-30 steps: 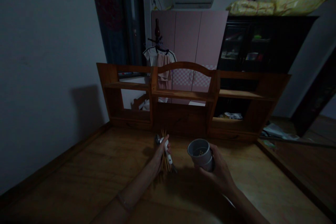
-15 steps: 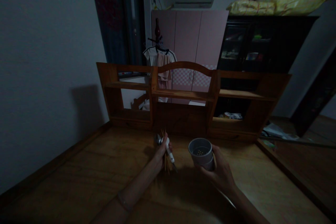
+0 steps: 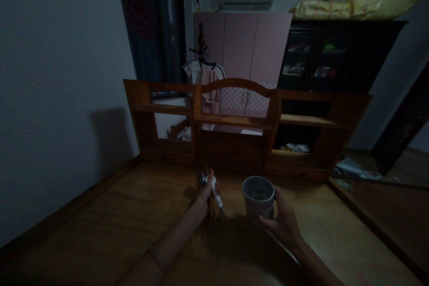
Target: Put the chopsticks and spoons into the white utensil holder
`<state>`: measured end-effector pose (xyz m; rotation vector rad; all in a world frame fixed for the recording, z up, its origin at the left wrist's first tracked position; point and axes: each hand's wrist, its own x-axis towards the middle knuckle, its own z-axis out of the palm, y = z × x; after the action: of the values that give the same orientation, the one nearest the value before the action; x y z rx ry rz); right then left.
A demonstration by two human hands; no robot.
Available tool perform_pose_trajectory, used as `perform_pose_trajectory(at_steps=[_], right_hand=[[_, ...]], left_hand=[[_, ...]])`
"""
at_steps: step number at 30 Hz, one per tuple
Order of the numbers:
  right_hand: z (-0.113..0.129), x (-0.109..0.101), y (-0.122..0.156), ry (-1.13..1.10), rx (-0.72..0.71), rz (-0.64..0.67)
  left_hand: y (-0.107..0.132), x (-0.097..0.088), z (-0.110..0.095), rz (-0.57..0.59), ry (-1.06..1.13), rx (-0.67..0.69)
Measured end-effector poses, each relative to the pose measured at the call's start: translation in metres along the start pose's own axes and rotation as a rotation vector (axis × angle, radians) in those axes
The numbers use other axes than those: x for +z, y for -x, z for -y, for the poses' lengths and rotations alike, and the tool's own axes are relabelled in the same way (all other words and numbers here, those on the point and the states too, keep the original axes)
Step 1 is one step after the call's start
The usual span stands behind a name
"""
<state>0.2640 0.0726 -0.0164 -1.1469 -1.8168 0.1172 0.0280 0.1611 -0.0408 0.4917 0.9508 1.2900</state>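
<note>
My left hand (image 3: pixel 205 197) is closed round a bundle of utensils (image 3: pixel 212 190): wooden chopsticks, a white-handled piece and a metal spoon whose bowl pokes out above the fingers. My right hand (image 3: pixel 282 217) grips a grey cylindrical holder (image 3: pixel 258 196) with small holes in its bottom. The holder stands nearly upright, its open mouth up, just right of the bundle and apart from it. Both hands hover over the wooden tabletop (image 3: pixel 134 223).
A low wooden shelf unit (image 3: pixel 234 120) with open compartments runs along the table's far edge. A grey wall borders the left. Behind are a pink wardrobe (image 3: pixel 244 53), hanging clothes, a dark glass cabinet (image 3: pixel 335 53) and an air conditioner. Papers lie at the right.
My right hand has turned the grey holder from tilted toward me to nearly upright and shifted it slightly right. The left hand and its bundle have barely moved.
</note>
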Motion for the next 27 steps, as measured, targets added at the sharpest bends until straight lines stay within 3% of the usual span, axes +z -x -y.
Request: perform_pose_trajectory(at_steps=[9,18,27], right_hand=[[0.008,-0.005,-0.003,0.027,-0.043,-0.079],[0.005,0.001,-0.004,0.030,-0.049,0.040],[-0.005,0.007,-0.001,0.066,-0.016,0.132]], left_hand=[[-0.001,-0.001,0.002,0.000,0.017,0.018],[-0.011,-0.007,0.010,0.024,0.091,0.031],[0.005,0.003,0.004,0.040,0.059,0.013]])
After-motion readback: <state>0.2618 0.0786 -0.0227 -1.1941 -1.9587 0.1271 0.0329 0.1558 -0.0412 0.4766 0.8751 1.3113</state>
